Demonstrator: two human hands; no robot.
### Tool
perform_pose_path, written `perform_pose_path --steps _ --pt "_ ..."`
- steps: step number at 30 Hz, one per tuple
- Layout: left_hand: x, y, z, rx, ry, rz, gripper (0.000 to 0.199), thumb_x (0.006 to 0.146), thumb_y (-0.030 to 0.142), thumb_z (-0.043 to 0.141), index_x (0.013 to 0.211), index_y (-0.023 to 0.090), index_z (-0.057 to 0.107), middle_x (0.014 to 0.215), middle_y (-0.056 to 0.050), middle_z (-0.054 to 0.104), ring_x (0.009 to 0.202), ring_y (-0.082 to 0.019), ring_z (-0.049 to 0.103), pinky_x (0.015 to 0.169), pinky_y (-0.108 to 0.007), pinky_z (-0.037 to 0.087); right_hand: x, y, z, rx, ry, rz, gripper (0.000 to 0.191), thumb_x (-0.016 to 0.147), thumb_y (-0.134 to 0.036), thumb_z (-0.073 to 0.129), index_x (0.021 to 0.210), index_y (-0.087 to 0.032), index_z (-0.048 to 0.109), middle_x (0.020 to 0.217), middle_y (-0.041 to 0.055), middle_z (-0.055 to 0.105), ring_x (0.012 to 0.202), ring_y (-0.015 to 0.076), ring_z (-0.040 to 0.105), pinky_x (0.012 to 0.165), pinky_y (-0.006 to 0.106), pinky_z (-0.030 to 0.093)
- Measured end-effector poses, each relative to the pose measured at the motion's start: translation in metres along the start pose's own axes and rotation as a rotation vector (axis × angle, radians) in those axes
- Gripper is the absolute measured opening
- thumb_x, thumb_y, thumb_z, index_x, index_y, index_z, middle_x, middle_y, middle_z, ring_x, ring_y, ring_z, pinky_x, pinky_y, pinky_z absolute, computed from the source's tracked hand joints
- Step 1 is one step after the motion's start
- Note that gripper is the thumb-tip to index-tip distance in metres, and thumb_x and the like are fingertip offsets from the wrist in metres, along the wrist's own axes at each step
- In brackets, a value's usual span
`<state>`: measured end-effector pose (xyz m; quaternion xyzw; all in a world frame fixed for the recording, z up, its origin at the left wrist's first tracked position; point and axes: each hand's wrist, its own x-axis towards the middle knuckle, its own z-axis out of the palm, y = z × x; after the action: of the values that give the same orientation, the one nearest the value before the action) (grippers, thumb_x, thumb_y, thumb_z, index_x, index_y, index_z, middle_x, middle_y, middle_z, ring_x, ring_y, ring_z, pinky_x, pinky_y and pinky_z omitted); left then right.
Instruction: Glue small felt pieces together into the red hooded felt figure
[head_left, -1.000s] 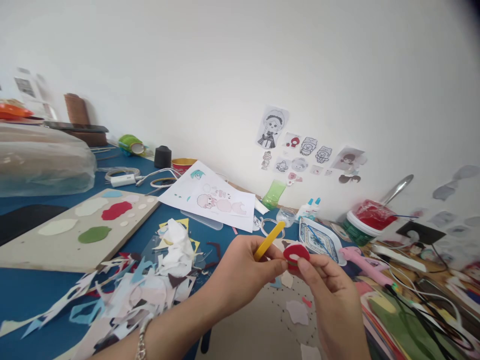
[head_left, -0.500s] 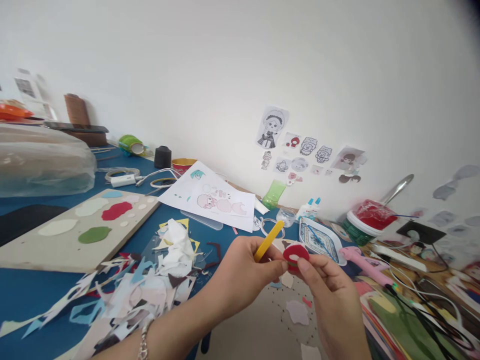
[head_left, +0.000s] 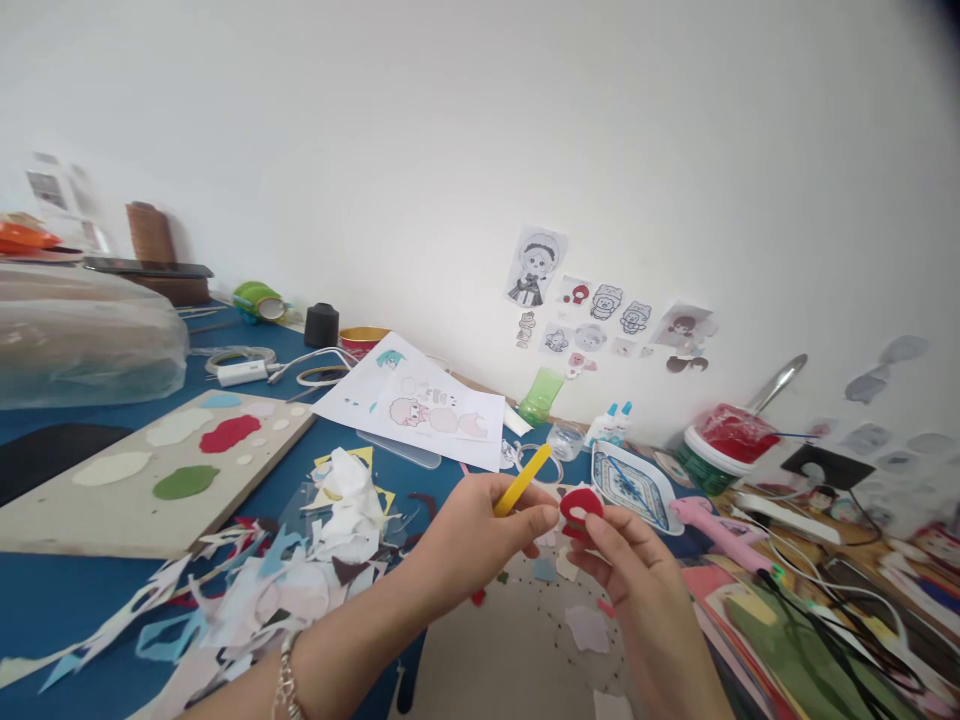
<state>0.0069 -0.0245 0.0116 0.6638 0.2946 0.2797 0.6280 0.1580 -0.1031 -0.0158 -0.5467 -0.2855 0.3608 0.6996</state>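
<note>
While the two bare hands were raised over the table, the left hand (head_left: 476, 535) was closed in a tight pinch on a yellow stick (head_left: 523, 480), which slanted up and away from its fingers. The right hand (head_left: 637, 580) was nearly closed, thumb and fingers pinching a red felt piece (head_left: 581, 507) with a pale centre. That piece was held in the air between the hands, just beside the left hand and apart from the stick.

Item: a dotted pale mat (head_left: 517, 650) below the hands, with scraps on it. Item: a heap of paper scraps (head_left: 262, 600) to the left, on a blue table (head_left: 52, 570). Item: a board (head_left: 127, 510) bearing red, green and cream felt shapes. Item: a sheet of drawings (head_left: 442, 410) beyond the hands. Item: a patterned dish (head_left: 634, 488) and a pink glue gun (head_left: 716, 527) to the right. Item: a bracelet (head_left: 286, 690) on the left wrist
</note>
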Motion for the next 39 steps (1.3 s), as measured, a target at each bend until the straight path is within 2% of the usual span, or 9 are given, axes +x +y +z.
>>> perform_pose_path --steps 5,13,19,24,30,33,36,39 --pt "-0.001 0.002 0.001 0.001 -0.005 -0.019 0.022 0.075 0.037 0.065 0.078 0.016 0.065 0.065 0.000 0.061 0.063 -0.014 0.058 0.059 -0.024 0.042 0.001 0.002 -0.003 -0.140 -0.077 0.024 0.035 0.060 -0.050 0.081 0.075 -0.019 0.073 0.070 0.0022 0.070 0.061 0.0143 0.061 0.062 0.025 0.053" --pt "-0.002 0.006 -0.001 -0.050 -0.046 -0.094 0.022 0.076 0.037 0.064 0.071 0.015 0.063 0.061 0.000 0.059 0.060 -0.012 0.053 0.060 -0.024 0.038 -0.001 0.001 -0.004 -0.269 -0.119 -0.060 0.038 0.067 -0.053 0.075 0.079 -0.017 0.075 0.067 0.0042 0.068 0.063 0.0166 0.059 0.066 0.029 0.052" --pt "-0.002 0.004 -0.003 -0.132 -0.054 -0.164 0.026 0.076 0.041 0.066 0.073 0.017 0.059 0.057 0.003 0.056 0.043 -0.005 0.029 0.045 -0.022 0.020 -0.001 0.001 -0.003 -0.267 -0.134 -0.095 0.043 0.073 -0.059 0.066 0.074 -0.017 0.073 0.068 0.0034 0.065 0.062 0.0170 0.058 0.062 0.029 0.051" --pt "0.000 -0.001 -0.006 -0.259 -0.077 -0.150 0.030 0.073 0.043 0.070 0.071 0.017 0.057 0.055 0.003 0.056 0.042 -0.005 0.025 0.043 -0.022 0.014 -0.005 0.000 0.002 -0.304 -0.209 -0.171 0.038 0.077 -0.056 0.065 0.070 -0.018 0.068 0.065 0.0015 0.062 0.063 0.0150 0.055 0.062 0.026 0.048" --pt "0.000 -0.001 -0.006 -0.285 -0.055 -0.165 0.033 0.070 0.046 0.073 0.072 0.016 0.059 0.056 0.002 0.056 0.045 -0.005 0.031 0.044 -0.022 0.015 -0.013 -0.004 0.007 -0.271 -0.145 -0.199 0.031 0.070 -0.049 0.073 0.074 -0.018 0.071 0.061 0.0013 0.064 0.061 0.0155 0.057 0.061 0.026 0.047" --pt "0.000 0.001 -0.007 -0.316 -0.071 -0.164 0.032 0.069 0.045 0.074 0.072 0.016 0.059 0.056 0.002 0.056 0.046 -0.005 0.032 0.044 -0.022 0.014 -0.011 0.000 0.002 -0.308 -0.146 -0.218 0.032 0.074 -0.050 0.069 0.075 -0.018 0.071 0.065 0.0019 0.065 0.064 0.0163 0.058 0.063 0.027 0.048" --pt "-0.002 0.003 -0.007 -0.351 -0.091 -0.192 0.031 0.069 0.043 0.075 0.074 0.017 0.059 0.057 0.002 0.057 0.044 -0.005 0.030 0.044 -0.023 0.012 -0.006 0.003 -0.003 -0.308 -0.056 -0.292 0.031 0.080 -0.049 0.064 0.076 -0.019 0.067 0.068 0.0006 0.062 0.065 0.0153 0.056 0.063 0.027 0.047" --pt "-0.002 0.004 -0.008 -0.365 -0.091 -0.178 0.030 0.071 0.042 0.074 0.073 0.016 0.059 0.057 0.002 0.056 0.043 -0.004 0.027 0.044 -0.024 0.010 -0.003 -0.001 -0.006 -0.199 0.021 -0.402 0.030 0.085 -0.044 0.060 0.067 -0.020 0.059 0.064 -0.0019 0.057 0.064 0.0137 0.052 0.063 0.026 0.045"
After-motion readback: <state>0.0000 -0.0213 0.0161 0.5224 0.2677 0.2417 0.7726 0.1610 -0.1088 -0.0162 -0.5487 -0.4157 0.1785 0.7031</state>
